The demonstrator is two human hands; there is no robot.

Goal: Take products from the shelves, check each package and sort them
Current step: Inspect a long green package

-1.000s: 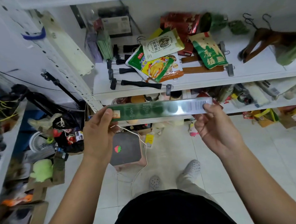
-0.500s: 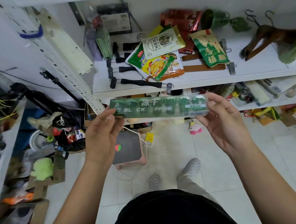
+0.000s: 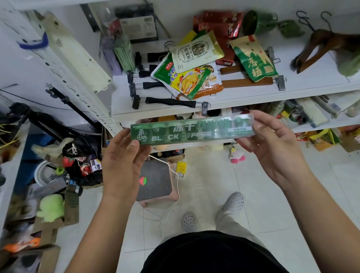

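Note:
A long green black-coffee box (image 3: 192,130) with a clear sleeve is held level in front of the shelf edge, its printed front facing me. My left hand (image 3: 122,161) pinches its left end, thumb on the front face. My right hand (image 3: 272,147) grips the right end, fingers curled behind it. On the white shelf (image 3: 301,85) above lie several snack pouches: a green and yellow one (image 3: 188,80), a cream one (image 3: 196,52), a green tea pouch (image 3: 254,60) and red packs (image 3: 218,22).
Black clip hangers (image 3: 167,101) and wooden hangers (image 3: 328,45) share the shelf. A lower shelf (image 3: 327,122) holds mixed goods. A pink stool (image 3: 155,182) with a white cable stands on the tiled floor. Cluttered boxes and a green plush (image 3: 50,207) fill the left side.
The box was turned about its long axis from its barcode side to its printed front. Both hands kept their ends and shifted slightly up.

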